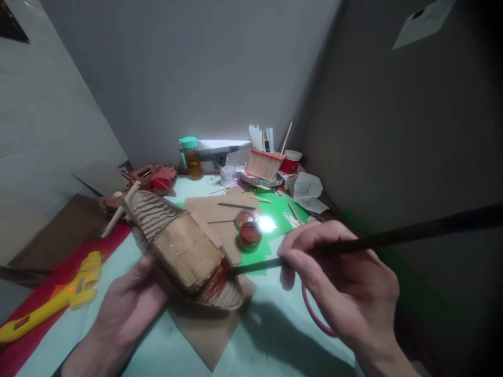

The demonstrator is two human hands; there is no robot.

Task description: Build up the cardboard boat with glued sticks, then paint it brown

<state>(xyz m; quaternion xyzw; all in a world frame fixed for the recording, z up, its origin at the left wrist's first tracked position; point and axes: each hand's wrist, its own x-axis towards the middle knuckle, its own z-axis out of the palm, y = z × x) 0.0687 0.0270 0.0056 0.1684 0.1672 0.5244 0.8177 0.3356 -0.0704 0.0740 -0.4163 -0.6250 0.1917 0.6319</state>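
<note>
A cardboard model boat [188, 251] rests tilted in my left hand [133, 298], which supports it from below and the side; some fingers are hidden under the hull. Corrugated strips line its far end, and wooden sticks rise there. My right hand [338, 283] pinches a long dark paintbrush [259, 266]. The brush tip touches the near end of the boat, where a patch is wet reddish brown and the corrugated strips beyond are bare. Past the boat stands an open jar of reddish-brown paint [250, 235], with its lid [245, 218] lying behind it.
A yellow glue gun [74, 290] lies at left on red paper. Brown cardboard sheets [208, 340], thin sticks [236, 206] and green paper [279, 207] cover parts of the table. Behind stand a teal-lidded bottle [192, 159], a stick-sided holder [265, 165] and a red cup [290, 162].
</note>
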